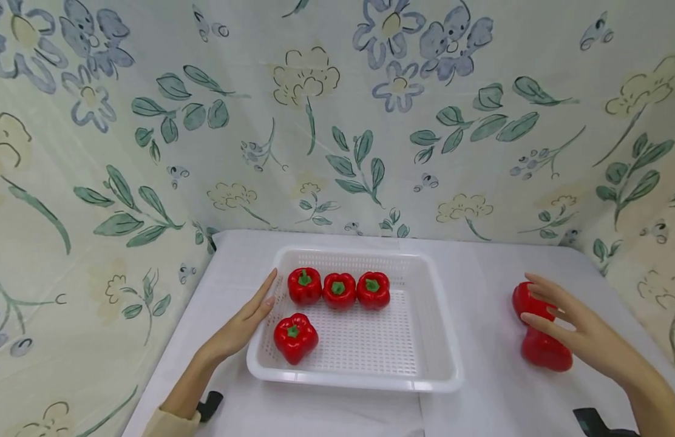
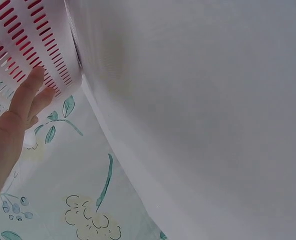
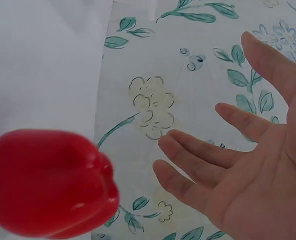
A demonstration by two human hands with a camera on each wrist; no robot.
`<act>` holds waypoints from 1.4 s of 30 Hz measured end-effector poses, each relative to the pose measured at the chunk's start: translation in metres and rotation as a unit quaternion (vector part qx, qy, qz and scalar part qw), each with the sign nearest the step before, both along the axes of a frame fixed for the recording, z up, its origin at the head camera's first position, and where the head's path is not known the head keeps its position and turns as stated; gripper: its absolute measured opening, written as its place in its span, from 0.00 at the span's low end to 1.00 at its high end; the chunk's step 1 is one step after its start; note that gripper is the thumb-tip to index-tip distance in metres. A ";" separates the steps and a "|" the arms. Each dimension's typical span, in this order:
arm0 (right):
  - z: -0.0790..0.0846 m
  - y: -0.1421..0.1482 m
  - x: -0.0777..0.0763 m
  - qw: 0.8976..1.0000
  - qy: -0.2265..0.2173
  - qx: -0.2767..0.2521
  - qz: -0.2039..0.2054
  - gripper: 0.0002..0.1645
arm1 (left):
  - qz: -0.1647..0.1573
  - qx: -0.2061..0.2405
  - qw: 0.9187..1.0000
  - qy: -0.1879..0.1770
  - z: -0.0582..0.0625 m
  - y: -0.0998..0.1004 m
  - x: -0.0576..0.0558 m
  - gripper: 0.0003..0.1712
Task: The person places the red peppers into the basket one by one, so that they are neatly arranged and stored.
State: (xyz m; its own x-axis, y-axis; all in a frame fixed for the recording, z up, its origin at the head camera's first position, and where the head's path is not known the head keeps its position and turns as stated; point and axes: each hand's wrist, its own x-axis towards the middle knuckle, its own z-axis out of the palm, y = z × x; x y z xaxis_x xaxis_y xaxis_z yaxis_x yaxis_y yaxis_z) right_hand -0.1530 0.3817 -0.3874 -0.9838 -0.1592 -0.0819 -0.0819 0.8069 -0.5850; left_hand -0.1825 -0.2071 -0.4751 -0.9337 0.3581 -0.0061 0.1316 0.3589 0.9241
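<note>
My left hand (image 1: pixel 244 321) rests with straight fingers along the left wall of a white plastic basket (image 1: pixel 441 328). In the left wrist view its fingertips lie at the slotted basket side (image 2: pixel 42 45). Inside the basket, three red bell peppers (image 1: pixel 339 291) form a row at the back left, and another pepper (image 1: pixel 295 338) sits at the front left. At the far right my right hand (image 1: pixel 594 331) hovers with spread fingers over two more red peppers, a rear one (image 1: pixel 525 300) partly hidden by the fingers and a front one (image 1: pixel 546 352). The right wrist view shows a pepper (image 3: pixel 47 185) apart from the fingers.
A white cloth covers the table (image 1: pixel 479 273), whose left edge runs close by the left forearm. Floral fabric (image 1: pixel 326 139) hangs behind the table and at both sides. Dark wrist straps (image 1: pixel 210 405) show at the bottom.
</note>
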 end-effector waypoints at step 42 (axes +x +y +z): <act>-0.054 0.036 0.013 0.984 -0.099 0.060 -0.134 0.48 | 0.006 -0.004 1.000 0.002 0.001 0.001 0.000 0.37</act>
State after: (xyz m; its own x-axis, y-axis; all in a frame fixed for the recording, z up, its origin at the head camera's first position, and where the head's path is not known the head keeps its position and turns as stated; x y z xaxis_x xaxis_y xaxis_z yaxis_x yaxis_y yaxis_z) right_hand -0.1401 0.4181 -0.4411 -0.9521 0.1263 -0.2786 0.2493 0.8482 -0.4674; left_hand -0.1824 -0.2059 -0.4739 -0.9377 0.3474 -0.0057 0.1304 0.3671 0.9210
